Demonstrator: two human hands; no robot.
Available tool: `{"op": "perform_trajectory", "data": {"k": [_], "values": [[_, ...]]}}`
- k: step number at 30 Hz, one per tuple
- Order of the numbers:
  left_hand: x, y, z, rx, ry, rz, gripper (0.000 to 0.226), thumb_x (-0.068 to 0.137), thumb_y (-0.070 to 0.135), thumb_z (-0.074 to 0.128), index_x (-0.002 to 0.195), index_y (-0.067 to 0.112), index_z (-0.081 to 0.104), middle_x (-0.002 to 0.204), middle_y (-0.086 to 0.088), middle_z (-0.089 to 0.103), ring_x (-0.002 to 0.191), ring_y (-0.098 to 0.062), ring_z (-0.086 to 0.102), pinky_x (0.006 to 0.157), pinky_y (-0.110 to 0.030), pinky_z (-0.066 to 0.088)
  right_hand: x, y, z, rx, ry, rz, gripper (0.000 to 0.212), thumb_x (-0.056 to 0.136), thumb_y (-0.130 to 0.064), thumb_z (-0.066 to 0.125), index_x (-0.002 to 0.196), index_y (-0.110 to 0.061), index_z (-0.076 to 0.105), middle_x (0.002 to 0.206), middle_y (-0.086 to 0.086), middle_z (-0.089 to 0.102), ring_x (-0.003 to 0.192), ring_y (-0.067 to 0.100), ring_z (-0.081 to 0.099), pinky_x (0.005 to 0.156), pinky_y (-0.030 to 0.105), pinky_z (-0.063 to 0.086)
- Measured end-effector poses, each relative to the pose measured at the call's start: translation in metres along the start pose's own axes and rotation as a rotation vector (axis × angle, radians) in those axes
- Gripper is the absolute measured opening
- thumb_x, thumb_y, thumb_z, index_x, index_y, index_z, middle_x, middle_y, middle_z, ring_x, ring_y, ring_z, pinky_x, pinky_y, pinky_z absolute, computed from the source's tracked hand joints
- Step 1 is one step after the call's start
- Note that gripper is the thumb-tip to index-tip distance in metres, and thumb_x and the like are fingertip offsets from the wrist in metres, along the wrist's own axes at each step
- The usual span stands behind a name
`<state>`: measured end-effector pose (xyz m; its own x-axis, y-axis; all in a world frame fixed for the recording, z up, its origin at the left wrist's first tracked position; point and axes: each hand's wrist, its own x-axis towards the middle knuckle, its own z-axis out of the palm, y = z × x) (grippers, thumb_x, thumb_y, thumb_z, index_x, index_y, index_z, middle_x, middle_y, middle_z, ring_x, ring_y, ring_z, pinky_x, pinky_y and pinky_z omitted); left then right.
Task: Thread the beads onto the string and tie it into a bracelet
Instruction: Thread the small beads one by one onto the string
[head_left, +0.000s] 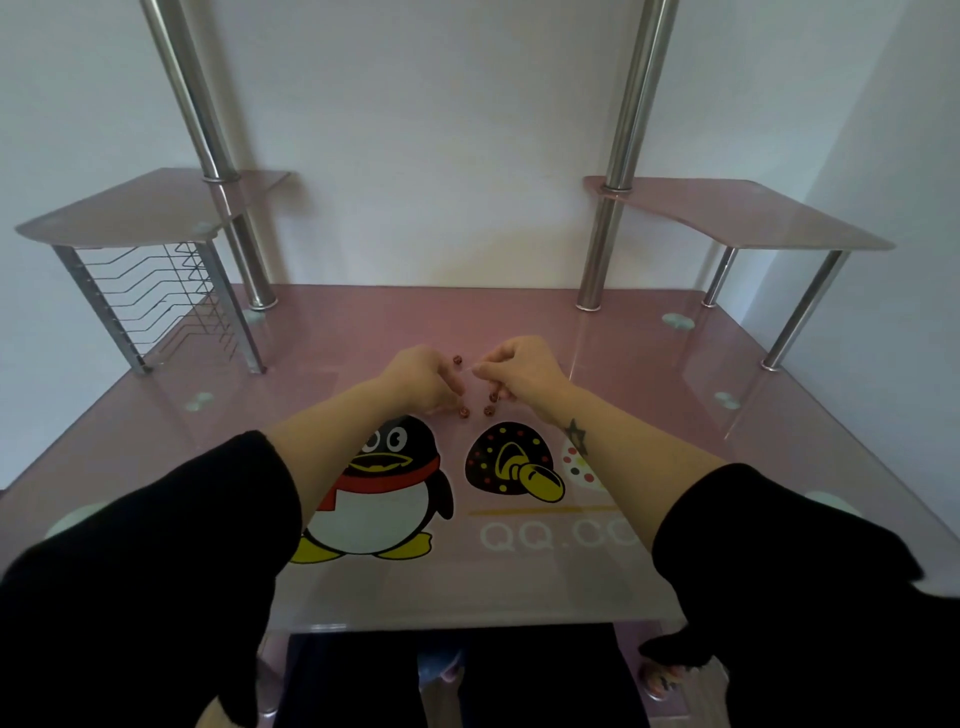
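**Loose beads (464, 413) at the middle of the pink table (649, 364)**

At the far left of the table stands a wire rack (156, 306). The left hand (423, 376) reaches down at the centre, its fingers curled toward the small dark beads lying just beside them. Whether it holds one I cannot tell. Just to the right, the right hand (522, 371) pinches a faint pale string (470, 368) between thumb and forefinger, with another bead beneath it.

your one wide head camera looks forward and down; your right hand (514, 371) pinches the string (471, 368) mid-frame, desk (649, 374) beneath that grip, wall (467, 156) beyond.
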<state>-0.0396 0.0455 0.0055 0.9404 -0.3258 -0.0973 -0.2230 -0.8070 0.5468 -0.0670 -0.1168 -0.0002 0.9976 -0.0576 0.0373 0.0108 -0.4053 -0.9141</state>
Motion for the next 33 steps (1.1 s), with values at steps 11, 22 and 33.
{"op": "perform_trajectory", "data": {"k": [11, 22, 33], "values": [[0.006, -0.002, 0.004, -0.267, 0.102, -0.034, 0.010, 0.084, 0.017, 0.071, 0.091, 0.010, 0.071, 0.084, -0.004, 0.070, 0.076, -0.014, 0.064, 0.069, -0.025, 0.052, 0.000, 0.002, -0.001, 0.009, 0.053, -0.020, 0.015, 0.083, -0.011, 0.072, 0.070, -0.015, 0.066, 0.048, -0.003, 0.055, 0.035, -0.001, 0.047, 0.037, 0.011, 0.035], [0.005, 0.008, -0.002, -1.275, -0.095, -0.267, 0.009, 0.094, 0.006, 0.055, 0.096, 0.001, 0.063, 0.090, -0.014, 0.066, 0.077, -0.016, 0.066, 0.057, -0.018, 0.055, 0.006, 0.007, -0.001, 0.027, 0.122, -0.089, 0.017, 0.083, -0.011, 0.070, 0.069, -0.018, 0.064, 0.055, -0.003, 0.061, 0.042, -0.004, 0.053, 0.048, 0.010, 0.044], [0.006, 0.012, -0.001, -1.366, -0.115, -0.383, 0.012, 0.093, 0.018, 0.060, 0.091, 0.007, 0.065, 0.085, -0.006, 0.068, 0.073, -0.010, 0.064, 0.054, -0.015, 0.054, 0.006, 0.009, -0.002, 0.013, 0.113, -0.093, 0.011, 0.084, -0.014, 0.070, 0.074, -0.016, 0.066, 0.060, -0.002, 0.064, 0.049, -0.003, 0.057, 0.057, 0.016, 0.047]]}}
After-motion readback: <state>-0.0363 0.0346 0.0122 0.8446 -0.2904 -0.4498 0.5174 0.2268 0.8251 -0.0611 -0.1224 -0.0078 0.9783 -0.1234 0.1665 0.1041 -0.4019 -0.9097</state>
